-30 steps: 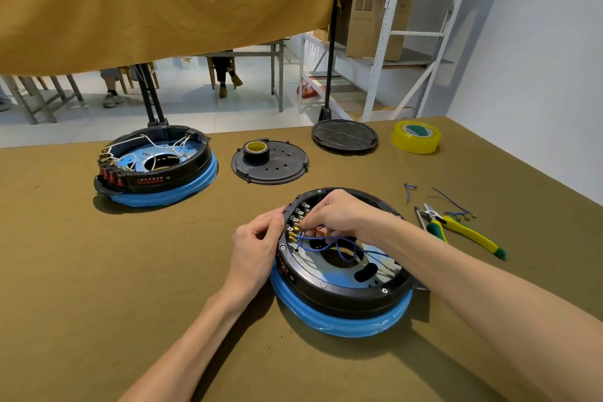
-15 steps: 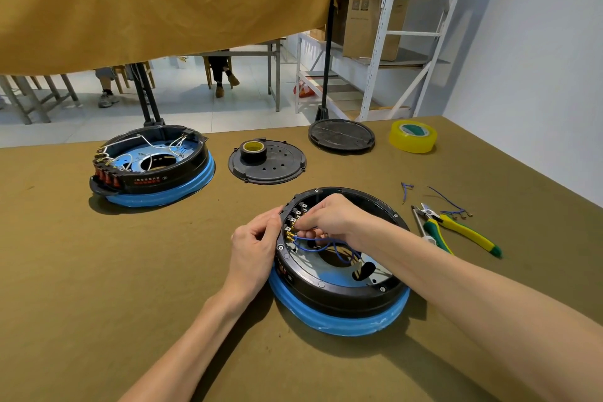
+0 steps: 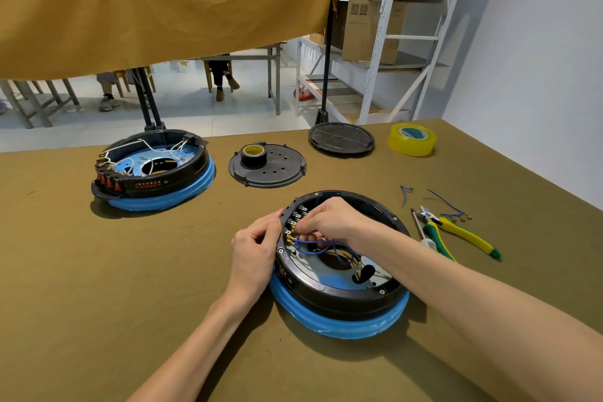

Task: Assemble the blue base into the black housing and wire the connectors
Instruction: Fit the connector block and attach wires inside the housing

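Head view: the right hand (image 3: 329, 220) has crept a touch further along the terminal row (image 3: 295, 225), fingertips pinching a blue wire (image 3: 321, 243) just beneath them. The left hand (image 3: 257, 245) still clamps the black housing (image 3: 342, 299) alongside, blue base (image 3: 339, 325) seated below, so wiring is moving on.

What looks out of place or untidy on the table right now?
Nothing looks damaged or spilled. Only loose blue wire offcuts lie scattered beside the yellow-and-green-handled pliers, and a small black tape roll sits on the perforated black round cover rather than on the olive tablecloth.
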Demonstrator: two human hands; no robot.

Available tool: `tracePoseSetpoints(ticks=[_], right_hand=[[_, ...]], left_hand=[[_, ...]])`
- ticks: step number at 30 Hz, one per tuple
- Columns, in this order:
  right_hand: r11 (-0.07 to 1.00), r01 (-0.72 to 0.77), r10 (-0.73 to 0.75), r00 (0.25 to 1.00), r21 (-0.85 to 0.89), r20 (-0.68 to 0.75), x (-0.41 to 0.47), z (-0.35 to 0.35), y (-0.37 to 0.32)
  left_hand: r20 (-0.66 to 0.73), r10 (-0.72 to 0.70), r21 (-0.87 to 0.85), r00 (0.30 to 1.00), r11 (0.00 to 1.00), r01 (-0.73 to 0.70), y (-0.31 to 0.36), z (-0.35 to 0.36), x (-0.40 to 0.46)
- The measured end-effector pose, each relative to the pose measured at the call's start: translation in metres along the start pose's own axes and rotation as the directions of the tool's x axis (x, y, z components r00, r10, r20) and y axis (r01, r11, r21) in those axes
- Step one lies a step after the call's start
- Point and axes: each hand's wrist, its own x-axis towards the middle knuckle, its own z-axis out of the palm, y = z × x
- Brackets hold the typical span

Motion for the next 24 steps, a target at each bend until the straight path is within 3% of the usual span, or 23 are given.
tracePoseSetpoints(ticks=[14,24], right_hand=[[1.0,0.019,-0.019,1.0,-0.005,0.0,-0.0023,0.0015,0.0058],[1.0,0.018,-0.019,0.999,-0.02,-0.04,0.0017,0.0047,0.0008]], left_hand=[[0.016,0.006,0.051,1.0,0.999,-0.007,0.001,-0.0027,0.0021],[0.041,-0.013,-0.01,0.999,1.0,0.013,0.0048,-0.0014,0.0]])
